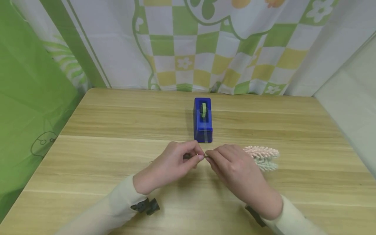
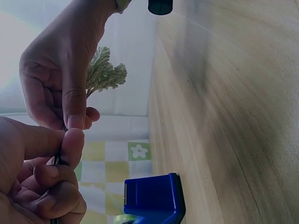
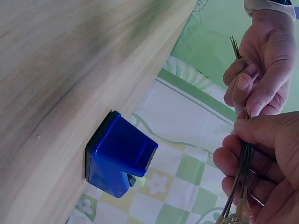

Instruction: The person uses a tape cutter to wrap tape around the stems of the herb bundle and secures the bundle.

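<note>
A small bunch of fuzzy sprigs, one pale pink (image 1: 262,151) and one pale green (image 1: 266,164), sticks out beyond my right hand (image 1: 236,168). Their thin dark stems (image 3: 244,161) run together through both hands. My right hand pinches the stems between thumb and fingers, nearer the fuzzy heads. Close against it, my left hand (image 1: 173,161) grips the same stems with curled fingers. Stem ends (image 3: 235,46) poke out past the left hand in the right wrist view. Fingers hide the stretch between the two hands.
A blue tape dispenser (image 1: 202,127) holding a light green roll (image 1: 203,110) stands on the wooden table (image 1: 132,114), just beyond my hands. A patterned curtain (image 1: 188,42) hangs behind the table. Thin wire (image 1: 42,155) shows at the left edge.
</note>
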Demonstrator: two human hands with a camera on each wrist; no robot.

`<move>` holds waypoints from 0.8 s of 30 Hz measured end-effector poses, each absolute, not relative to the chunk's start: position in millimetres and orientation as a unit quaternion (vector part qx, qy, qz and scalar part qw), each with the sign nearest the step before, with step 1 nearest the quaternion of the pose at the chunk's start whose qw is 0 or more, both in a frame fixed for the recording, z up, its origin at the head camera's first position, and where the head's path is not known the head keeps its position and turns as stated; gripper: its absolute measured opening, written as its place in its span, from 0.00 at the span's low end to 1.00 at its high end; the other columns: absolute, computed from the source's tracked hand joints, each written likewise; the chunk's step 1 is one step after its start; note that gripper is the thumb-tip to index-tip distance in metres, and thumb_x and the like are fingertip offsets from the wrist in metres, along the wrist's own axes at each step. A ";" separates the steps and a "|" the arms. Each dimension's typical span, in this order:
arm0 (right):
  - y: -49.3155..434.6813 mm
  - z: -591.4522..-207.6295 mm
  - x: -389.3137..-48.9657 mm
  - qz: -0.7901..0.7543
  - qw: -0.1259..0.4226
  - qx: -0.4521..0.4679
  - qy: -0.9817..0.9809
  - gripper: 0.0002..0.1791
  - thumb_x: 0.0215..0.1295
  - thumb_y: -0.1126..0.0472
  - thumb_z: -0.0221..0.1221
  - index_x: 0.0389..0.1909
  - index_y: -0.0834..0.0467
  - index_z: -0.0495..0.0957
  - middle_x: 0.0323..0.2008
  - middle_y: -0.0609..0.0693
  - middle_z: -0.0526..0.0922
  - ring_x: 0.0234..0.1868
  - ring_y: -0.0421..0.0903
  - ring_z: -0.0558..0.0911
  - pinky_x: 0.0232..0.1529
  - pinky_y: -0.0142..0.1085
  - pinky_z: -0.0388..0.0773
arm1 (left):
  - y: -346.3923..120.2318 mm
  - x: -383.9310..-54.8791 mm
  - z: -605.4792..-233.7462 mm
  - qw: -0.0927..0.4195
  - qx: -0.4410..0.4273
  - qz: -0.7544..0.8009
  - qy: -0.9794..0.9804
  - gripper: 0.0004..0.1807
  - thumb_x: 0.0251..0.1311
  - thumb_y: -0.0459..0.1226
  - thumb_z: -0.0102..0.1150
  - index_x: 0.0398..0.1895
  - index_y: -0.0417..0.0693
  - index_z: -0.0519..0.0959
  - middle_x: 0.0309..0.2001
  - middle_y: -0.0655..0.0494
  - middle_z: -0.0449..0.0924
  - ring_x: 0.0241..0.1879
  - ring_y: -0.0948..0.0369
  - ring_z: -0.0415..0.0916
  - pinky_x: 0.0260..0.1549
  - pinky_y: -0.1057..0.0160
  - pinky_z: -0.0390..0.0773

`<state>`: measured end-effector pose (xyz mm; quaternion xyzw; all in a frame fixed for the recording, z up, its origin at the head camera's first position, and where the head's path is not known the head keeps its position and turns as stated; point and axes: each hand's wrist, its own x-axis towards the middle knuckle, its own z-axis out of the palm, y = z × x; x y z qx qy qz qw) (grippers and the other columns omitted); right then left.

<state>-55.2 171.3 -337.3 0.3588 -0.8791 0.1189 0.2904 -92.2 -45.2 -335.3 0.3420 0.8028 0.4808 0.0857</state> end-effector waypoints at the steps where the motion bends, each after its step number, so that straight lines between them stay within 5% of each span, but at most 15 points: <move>1: 171.5 -337.5 -55.4 0.118 0.290 0.360 -0.879 0.09 0.60 0.66 0.70 0.42 0.61 0.87 0.34 0.50 0.90 0.35 0.47 0.87 0.40 0.41 0.86 | -45.2 -92.2 -335.3 0.086 0.342 0.481 0.803 0.04 0.73 0.32 0.60 0.39 0.43 0.83 0.30 0.53 0.87 0.24 0.73 0.71 0.25 0.70 0.76; 13: 172.5 -339.4 -59.9 0.108 0.308 0.385 -0.864 0.09 0.56 0.73 0.70 0.37 0.59 0.86 0.31 0.49 0.89 0.33 0.45 0.87 0.41 0.41 0.85 | -44.1 -92.5 -334.2 0.084 0.341 0.457 0.817 0.07 0.73 0.34 0.59 0.41 0.42 0.85 0.31 0.53 0.88 0.24 0.73 0.70 0.25 0.71 0.74; 24: 176.7 -343.9 -57.1 0.111 0.305 0.377 -0.867 0.07 0.62 0.70 0.66 0.41 0.60 0.87 0.33 0.49 0.90 0.35 0.47 0.87 0.41 0.41 0.84 | -44.7 -93.2 -329.9 0.109 0.333 0.436 0.829 0.09 0.75 0.37 0.58 0.42 0.45 0.87 0.31 0.56 0.85 0.25 0.68 0.70 0.28 0.70 0.76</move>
